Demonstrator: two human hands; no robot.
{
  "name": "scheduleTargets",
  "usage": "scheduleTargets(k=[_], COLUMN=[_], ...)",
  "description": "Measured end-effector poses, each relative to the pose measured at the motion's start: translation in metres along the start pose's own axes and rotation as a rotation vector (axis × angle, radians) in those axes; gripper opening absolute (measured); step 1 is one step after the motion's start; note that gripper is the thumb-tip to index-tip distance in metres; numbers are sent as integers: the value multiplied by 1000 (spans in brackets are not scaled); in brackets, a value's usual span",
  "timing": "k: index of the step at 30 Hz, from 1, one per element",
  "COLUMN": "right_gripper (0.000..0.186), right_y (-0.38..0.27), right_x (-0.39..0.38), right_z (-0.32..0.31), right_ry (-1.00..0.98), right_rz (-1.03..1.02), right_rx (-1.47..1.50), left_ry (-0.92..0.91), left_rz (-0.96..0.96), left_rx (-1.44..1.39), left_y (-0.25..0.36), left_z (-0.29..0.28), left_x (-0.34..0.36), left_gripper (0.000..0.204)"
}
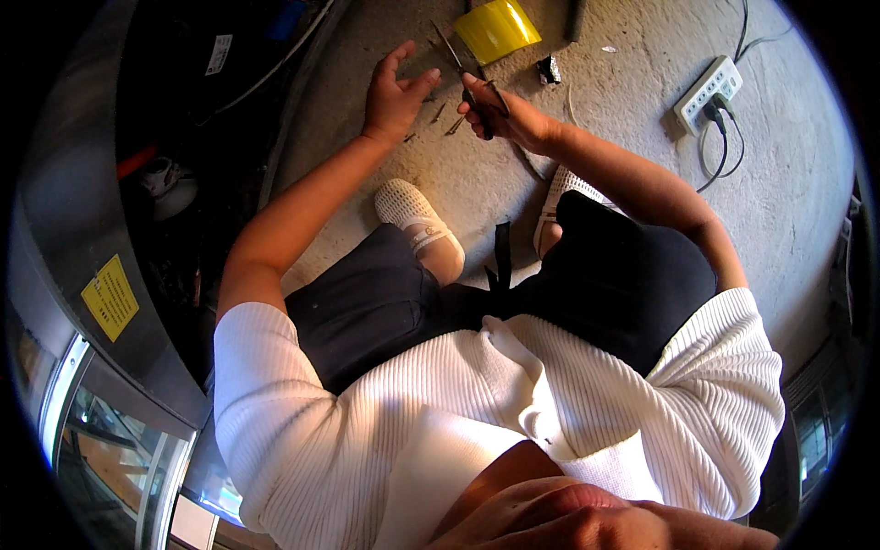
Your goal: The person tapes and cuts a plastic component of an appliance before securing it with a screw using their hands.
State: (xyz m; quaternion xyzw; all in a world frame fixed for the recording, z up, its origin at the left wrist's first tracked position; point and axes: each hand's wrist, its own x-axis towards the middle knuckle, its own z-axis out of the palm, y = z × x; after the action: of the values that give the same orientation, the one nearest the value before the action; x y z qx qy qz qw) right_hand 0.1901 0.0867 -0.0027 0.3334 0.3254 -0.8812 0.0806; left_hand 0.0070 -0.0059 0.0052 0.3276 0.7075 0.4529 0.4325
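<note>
While the right hand [521, 121] grips dark-handled scissors [453, 53], blades pointing away from the body above the concrete floor [632, 137], its fingers hide part of the handles. Left hand [394, 103] open, fingers loosely bent, near the blades. Roll of yellow tape [498, 33] just right of them. Dark rod [576, 18] cut off by the upper edge, kind unclear. Crumpled foil scrap [548, 71] nearby, hard to make out. Left side mostly lost in shadow.

One scissors [452, 52], two shoes [401, 203]
</note>
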Motion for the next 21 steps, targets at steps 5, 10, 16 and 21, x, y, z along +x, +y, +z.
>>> scheduleTargets(k=[5,10,16,21], right_gripper=[52,47,49,51], right_y=[-3,-1,4,2], right_x=[4,8,10,7], right_z=[-2,-6,-6,-4], right_ry=[-1,-26,56,143], right_rz=[-18,-11,-54,-93], right_rx=[-8,17,-36,-172], left_ry=[-8,-6,-1,-2], left_rz=[2,4,-2,-13], left_rx=[-8,-6,10,5], left_y=[2,2,-7,-7], left_z=[0,0,-2,-1], left_x=[-1,-1,0,0], left_gripper=[61,62,62,61])
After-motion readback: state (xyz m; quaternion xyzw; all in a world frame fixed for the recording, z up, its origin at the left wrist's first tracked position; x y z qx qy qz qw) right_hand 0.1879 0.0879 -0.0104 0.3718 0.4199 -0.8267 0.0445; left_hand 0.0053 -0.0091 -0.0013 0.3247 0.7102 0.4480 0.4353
